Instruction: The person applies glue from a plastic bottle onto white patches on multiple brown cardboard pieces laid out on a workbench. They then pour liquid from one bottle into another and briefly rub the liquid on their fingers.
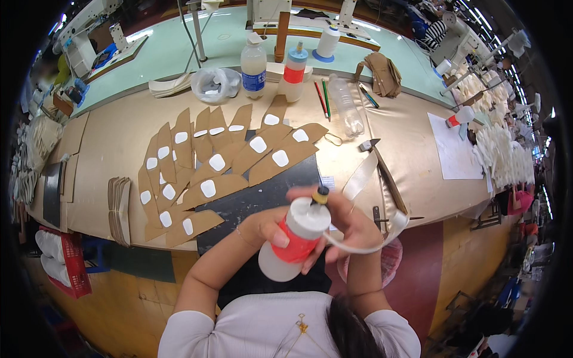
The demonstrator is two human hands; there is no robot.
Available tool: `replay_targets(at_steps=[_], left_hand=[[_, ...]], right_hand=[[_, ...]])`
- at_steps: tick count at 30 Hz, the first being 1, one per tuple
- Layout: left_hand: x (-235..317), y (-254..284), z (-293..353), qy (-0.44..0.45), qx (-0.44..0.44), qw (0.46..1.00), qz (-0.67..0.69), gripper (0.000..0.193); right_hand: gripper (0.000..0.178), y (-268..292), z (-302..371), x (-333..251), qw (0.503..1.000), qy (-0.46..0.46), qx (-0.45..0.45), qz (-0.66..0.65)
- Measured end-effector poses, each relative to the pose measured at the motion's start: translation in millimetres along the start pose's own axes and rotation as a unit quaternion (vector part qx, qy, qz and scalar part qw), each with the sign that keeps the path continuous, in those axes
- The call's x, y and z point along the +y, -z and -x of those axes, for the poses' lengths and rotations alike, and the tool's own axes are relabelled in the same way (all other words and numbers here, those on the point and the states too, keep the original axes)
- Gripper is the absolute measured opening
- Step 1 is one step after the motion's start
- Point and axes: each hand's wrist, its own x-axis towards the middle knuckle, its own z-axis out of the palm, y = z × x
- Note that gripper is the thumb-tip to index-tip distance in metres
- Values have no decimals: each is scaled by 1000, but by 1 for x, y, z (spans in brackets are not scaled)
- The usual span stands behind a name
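Observation:
My left hand (pixel 270 232) is closed around a translucent squeeze bottle (pixel 279 262) with a red band, a white cap and a dark-tipped nozzle. The bottle is tilted, its nozzle pointing up and away from me. Beside the cap is my right hand (pixel 355 224), blurred, one finger stretching behind the nozzle. A thin white strip (pixel 358 249) loops in front of it; whether these fingers grip the strip or the bottle I cannot tell. Beyond my hands, several brown curved pieces (pixel 206 164) with white patches (pixel 208 188) overlap on the table and a black board (pixel 239 206).
A clear bottle with a blue label (pixel 253 68), another red-banded bottle (pixel 292 74) and a plastic bag (pixel 215 85) stand at the back. Right of centre lie pencils (pixel 323 98), an empty plastic bottle (pixel 346 107) and a hammer (pixel 388 173). A pink basket (pixel 389 262) is below the table edge.

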Motion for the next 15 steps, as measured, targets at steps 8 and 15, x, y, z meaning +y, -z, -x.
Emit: replay_targets(at_steps=[8,15], left_hand=[[-39,4,-4,38,-141,977,158,55],[-30,10,1,39,36,995,-90,63]], right_hand=[[58,-2,-18,-17,981,-24,-130,-140],[57,-8,-12,-1,990,71,-41,-116]])
